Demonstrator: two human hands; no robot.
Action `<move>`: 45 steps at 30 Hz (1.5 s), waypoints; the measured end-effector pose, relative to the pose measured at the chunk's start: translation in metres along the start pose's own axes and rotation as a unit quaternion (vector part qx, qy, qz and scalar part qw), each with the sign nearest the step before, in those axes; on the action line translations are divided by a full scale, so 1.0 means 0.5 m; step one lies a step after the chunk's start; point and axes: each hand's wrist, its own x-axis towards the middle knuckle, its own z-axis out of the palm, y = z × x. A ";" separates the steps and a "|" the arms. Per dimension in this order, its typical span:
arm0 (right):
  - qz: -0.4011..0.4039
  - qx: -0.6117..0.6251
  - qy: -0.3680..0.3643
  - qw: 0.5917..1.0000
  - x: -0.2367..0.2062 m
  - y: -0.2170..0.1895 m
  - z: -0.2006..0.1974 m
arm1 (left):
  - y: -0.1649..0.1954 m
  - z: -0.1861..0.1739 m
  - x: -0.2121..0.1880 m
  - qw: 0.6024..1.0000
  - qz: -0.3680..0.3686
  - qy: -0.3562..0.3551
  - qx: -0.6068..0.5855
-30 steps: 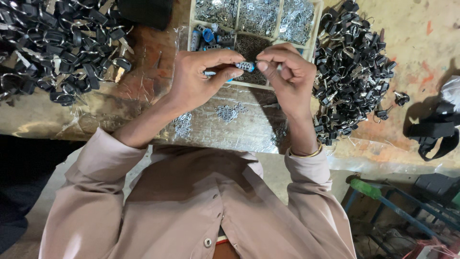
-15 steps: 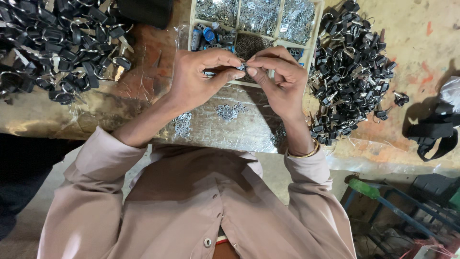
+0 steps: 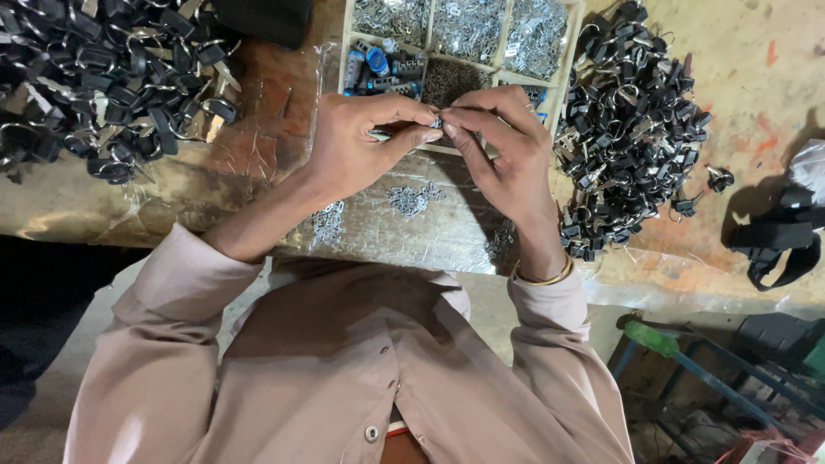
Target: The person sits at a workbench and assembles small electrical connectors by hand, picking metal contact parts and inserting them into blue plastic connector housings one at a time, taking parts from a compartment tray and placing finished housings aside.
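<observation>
Small metal part [image 3: 434,125] pinched between both hands' fingertips

Left hand [image 3: 357,146] closes on it from the left, its long axis running sideways; right hand [image 3: 503,150] pinches its right end; divided tray [image 3: 569,64] just beyond.

You see a warm, fairly bright light fall on the workbench [image 3: 756,103], strongest toward two o'clock. Glare glints off the plastic sheet [image 3: 430,232] at centre. Deep shadow swallows the eight o'clock corner. Focus is sharp centrally; the edges bend and soften slightly.
</observation>
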 end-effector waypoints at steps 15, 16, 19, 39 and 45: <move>0.143 0.204 0.047 0.967 -0.010 0.013 0.022 | 0.001 -0.012 0.004 1.000 0.003 -0.002 -0.007; 0.166 0.175 0.049 0.969 -0.011 0.013 0.021 | 0.001 -0.012 0.004 1.000 0.006 -0.001 -0.008; 0.115 0.158 0.039 0.980 -0.013 0.013 0.017 | 0.001 -0.012 0.005 1.000 0.007 -0.001 -0.003; 0.113 0.133 0.016 0.985 -0.007 0.008 0.008 | -0.005 -0.007 0.004 1.000 0.019 -0.008 0.005; 0.081 0.067 0.004 0.994 -0.007 0.004 0.004 | -0.001 -0.010 0.001 1.000 -0.002 -0.006 -0.011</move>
